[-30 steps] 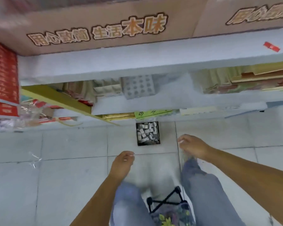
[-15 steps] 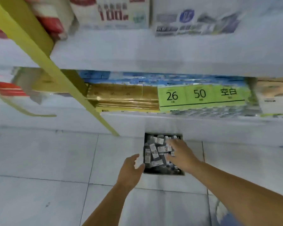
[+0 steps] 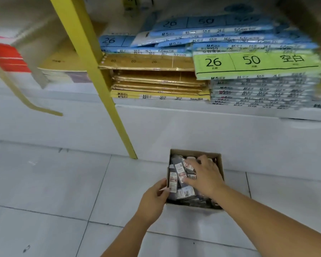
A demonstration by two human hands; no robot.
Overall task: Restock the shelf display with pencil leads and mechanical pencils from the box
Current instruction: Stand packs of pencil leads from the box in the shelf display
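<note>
box (image 3: 195, 152): brown cardboard, open-topped, set on the floor just in front of the shelf base, close to the foot of the yellow post.
packets (image 3: 185, 193): small, dark, with white printed labels; heaped loosely inside the box at many angles. Whether leads or pencils are held in them cannot be told.
right hand (image 3: 205, 178): reached into the box from the right, palm down. Fingers are spread and laid flat over the packets, tips toward the far wall. Nothing is seen to be pinched.
left hand (image 3: 153, 198): placed at the left wall of the box, thumb and fingers curled against the upright packet at the rim. Whether that packet or the wall is gripped cannot be told.
upright packet (image 3: 173, 181): white-labelled, stood on end at the left rim, touched by the left hand.
shelf (image 3: 193, 130): white, low, stocked with flat stationery packs above the box.
yellow post (image 3: 93, 71): slanted across the view, foot on the floor left of the box.
blue packs (image 3: 211, 40): overlapped in a loose pile, marked 26 and 50.
gold packs (image 3: 156, 78): stacked beneath the blue packs, right of the post.
green pack (image 3: 258, 64): marked 26 and 50, laid on the grey packs.
grey packs (image 3: 258, 92): stacked at the right, edges outward.
floor (image 3: 44, 182): pale tiles, dark joints.
</note>
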